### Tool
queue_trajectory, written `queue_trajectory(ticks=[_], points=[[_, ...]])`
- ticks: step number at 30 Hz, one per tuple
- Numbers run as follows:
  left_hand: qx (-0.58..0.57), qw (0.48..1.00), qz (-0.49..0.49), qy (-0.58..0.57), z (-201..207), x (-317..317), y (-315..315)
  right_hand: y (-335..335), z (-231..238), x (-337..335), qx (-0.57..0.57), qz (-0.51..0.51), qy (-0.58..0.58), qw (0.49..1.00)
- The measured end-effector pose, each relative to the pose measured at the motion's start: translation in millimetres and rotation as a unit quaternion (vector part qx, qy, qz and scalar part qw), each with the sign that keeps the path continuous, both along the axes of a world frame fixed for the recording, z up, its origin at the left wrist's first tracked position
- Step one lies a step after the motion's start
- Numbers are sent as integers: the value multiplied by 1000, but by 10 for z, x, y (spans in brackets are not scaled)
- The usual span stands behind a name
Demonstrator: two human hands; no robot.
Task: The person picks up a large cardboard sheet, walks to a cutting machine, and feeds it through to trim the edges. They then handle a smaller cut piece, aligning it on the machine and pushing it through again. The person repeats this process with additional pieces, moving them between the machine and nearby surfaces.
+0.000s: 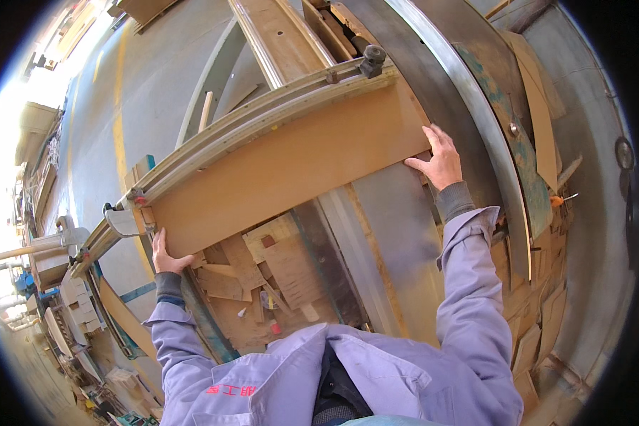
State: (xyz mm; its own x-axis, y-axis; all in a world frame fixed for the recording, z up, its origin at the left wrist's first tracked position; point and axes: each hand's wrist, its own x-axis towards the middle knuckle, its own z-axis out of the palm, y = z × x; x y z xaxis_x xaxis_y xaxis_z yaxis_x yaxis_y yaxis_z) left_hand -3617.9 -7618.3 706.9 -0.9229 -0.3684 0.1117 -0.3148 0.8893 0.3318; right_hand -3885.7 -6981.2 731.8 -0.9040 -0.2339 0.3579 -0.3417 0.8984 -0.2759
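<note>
A long brown fibreboard panel (291,167) lies slantwise in front of me, its far edge along a metal fence rail (263,117). My left hand (169,255) holds the near left corner, fingers up along the short end and thumb by the near edge. Around the right end is my right hand (439,162), with its fingers on the end edge and its thumb spread under the near corner. A dark clamp knob (373,60) sits on the rail's far right end. The undersides of both hands are hidden.
Wood offcuts (263,266) lie in an opening below the panel. A grey metal machine table (394,213) is nearer me on the right. Beyond it runs a curved-looking metal edge strip (468,92). An orange-handled tool (557,201) rests far right. Stacked scraps (78,305) stand at left.
</note>
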Motion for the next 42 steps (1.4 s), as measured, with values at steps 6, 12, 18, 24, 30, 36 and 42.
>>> queue_trajectory(ticks=[6, 12, 18, 24, 30, 36, 42], points=[[-9, 1000, 2, -16, 40, -23, 19, 59, -54, -122, -7, 53, -66, 996], [-34, 997, 37, -63, 124, 42, 104, 83, -29, -157, -9, 95, -65, 993], [-15, 995, 47, -86, 165, 48, 154, 156, -141, -199, 18, 82, -57, 995], [-65, 990, 24, -122, 176, 6, 170, 208, -167, -207, 27, 80, -57, 995], [-77, 988, 26, -134, 124, 11, 146, 127, -111, -193, 25, 93, -46, 994], [-134, 987, 3, -86, 57, 16, 53, 107, -106, -177, 32, 120, -20, 992], [-144, 986, -10, -85, 265, -134, 323, 135, -137, -185, 29, 124, 13, 992]])
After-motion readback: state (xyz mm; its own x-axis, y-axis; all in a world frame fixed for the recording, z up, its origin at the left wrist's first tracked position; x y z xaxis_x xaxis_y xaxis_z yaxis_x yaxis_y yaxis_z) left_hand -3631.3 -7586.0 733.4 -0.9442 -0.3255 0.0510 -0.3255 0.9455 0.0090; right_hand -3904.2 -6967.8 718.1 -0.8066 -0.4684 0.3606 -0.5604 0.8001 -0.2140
